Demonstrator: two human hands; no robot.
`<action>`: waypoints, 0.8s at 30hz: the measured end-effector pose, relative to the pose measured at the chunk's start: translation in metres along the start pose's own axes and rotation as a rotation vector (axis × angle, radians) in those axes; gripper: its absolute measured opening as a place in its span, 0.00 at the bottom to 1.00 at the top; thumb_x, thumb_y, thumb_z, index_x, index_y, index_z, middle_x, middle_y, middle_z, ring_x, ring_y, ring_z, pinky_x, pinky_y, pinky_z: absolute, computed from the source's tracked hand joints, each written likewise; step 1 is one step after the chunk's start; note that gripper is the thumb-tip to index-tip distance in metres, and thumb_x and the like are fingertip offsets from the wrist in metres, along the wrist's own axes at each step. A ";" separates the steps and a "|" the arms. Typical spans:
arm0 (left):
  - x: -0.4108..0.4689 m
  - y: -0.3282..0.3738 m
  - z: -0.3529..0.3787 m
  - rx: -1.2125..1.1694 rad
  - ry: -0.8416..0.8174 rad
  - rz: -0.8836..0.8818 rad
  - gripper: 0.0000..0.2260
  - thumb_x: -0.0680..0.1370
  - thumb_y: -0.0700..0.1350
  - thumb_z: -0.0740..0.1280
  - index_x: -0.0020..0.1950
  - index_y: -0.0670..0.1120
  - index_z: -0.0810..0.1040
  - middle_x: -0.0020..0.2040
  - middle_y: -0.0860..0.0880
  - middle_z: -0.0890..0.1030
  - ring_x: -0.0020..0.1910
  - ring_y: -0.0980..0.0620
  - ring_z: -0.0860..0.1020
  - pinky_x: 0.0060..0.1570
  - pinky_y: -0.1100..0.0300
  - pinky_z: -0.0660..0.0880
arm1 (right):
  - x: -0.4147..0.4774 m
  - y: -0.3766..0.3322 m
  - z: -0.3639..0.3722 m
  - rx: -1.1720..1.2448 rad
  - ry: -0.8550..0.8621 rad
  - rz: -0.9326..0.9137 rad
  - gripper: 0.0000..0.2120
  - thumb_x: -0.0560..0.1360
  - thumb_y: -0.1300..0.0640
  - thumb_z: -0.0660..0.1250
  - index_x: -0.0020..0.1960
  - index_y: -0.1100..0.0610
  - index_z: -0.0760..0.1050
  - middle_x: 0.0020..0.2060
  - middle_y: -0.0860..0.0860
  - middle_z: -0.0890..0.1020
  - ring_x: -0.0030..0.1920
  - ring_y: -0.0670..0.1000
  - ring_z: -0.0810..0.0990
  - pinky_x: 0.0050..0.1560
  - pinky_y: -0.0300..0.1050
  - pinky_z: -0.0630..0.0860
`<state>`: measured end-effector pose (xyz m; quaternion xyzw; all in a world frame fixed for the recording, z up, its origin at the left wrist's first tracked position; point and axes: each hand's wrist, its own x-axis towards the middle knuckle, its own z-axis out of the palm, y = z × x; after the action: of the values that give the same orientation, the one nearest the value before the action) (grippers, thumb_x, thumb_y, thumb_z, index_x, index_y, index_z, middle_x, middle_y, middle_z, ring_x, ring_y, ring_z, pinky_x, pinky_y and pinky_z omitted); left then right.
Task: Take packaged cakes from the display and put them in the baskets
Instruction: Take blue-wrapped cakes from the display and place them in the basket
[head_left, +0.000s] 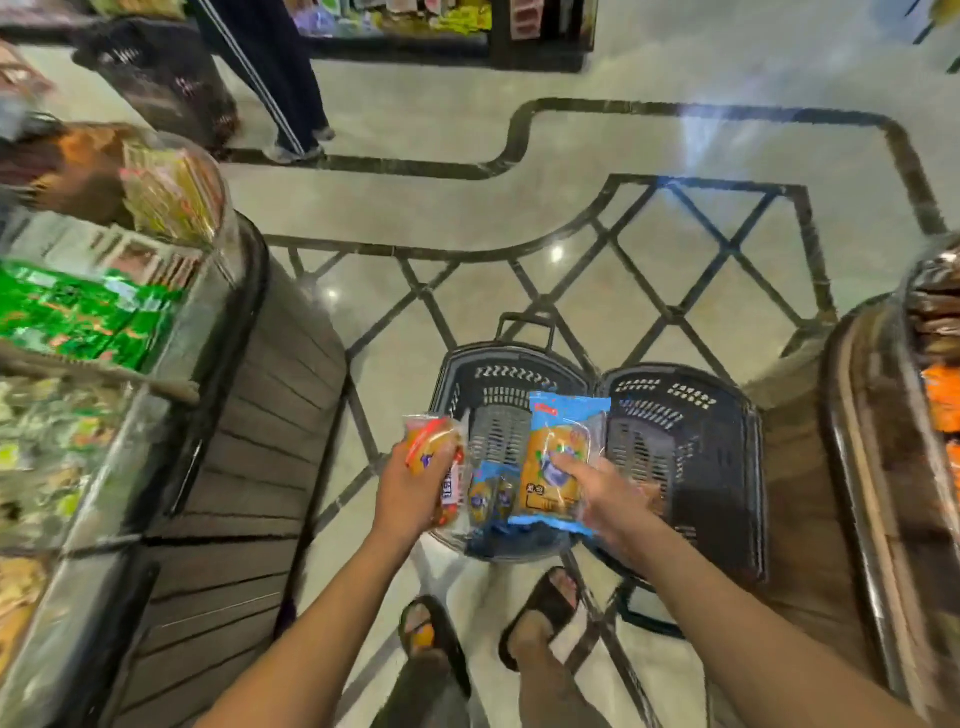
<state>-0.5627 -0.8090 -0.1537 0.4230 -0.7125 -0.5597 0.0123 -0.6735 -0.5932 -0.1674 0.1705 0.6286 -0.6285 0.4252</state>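
Packaged cakes: two in hand, both held over the two dark baskets on the floor. Left hand (410, 493) grips a red-and-orange pack (434, 447), fingers curled round it, above the near left edge of the left basket (467, 364). Right hand (608, 493) pinches a blue-edged pack (558, 457), thumb on its front and the other fingers hidden behind it, over the seam where the left basket meets the right basket (727, 415). Writing: a small red tag at the blue-edged pack's top corner and dark characters near its bottom; a white label with dark characters on the red-and-orange pack. None is legible through blur. A third blue pack (491, 499) shows low between the two, inside the left basket's outline; how it rests cannot be told. Left display (78, 312) holds green and mixed wrappers, smeared. Right display (930, 364) is cut off by the frame edge.
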 end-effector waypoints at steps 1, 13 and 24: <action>0.016 -0.006 0.003 -0.003 0.009 -0.018 0.28 0.68 0.71 0.70 0.59 0.55 0.82 0.48 0.55 0.87 0.47 0.60 0.84 0.49 0.59 0.79 | 0.021 0.005 0.003 0.013 -0.015 0.038 0.23 0.73 0.57 0.76 0.65 0.62 0.77 0.57 0.63 0.84 0.57 0.63 0.84 0.63 0.65 0.78; 0.206 -0.180 0.065 0.102 -0.012 -0.150 0.19 0.76 0.63 0.72 0.61 0.53 0.81 0.50 0.53 0.86 0.47 0.59 0.85 0.46 0.63 0.79 | 0.289 0.203 0.013 -0.232 0.119 0.245 0.19 0.80 0.61 0.69 0.68 0.51 0.69 0.55 0.55 0.80 0.37 0.39 0.82 0.34 0.31 0.78; 0.261 -0.292 0.092 0.058 -0.041 -0.150 0.28 0.72 0.70 0.71 0.65 0.55 0.77 0.56 0.53 0.85 0.54 0.56 0.83 0.56 0.56 0.79 | 0.448 0.381 0.019 -0.582 0.284 0.337 0.08 0.75 0.53 0.74 0.49 0.57 0.82 0.47 0.62 0.85 0.50 0.62 0.83 0.50 0.55 0.81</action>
<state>-0.6031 -0.9021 -0.5432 0.4636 -0.6948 -0.5469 -0.0564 -0.6421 -0.6960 -0.7460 0.2291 0.7971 -0.3143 0.4619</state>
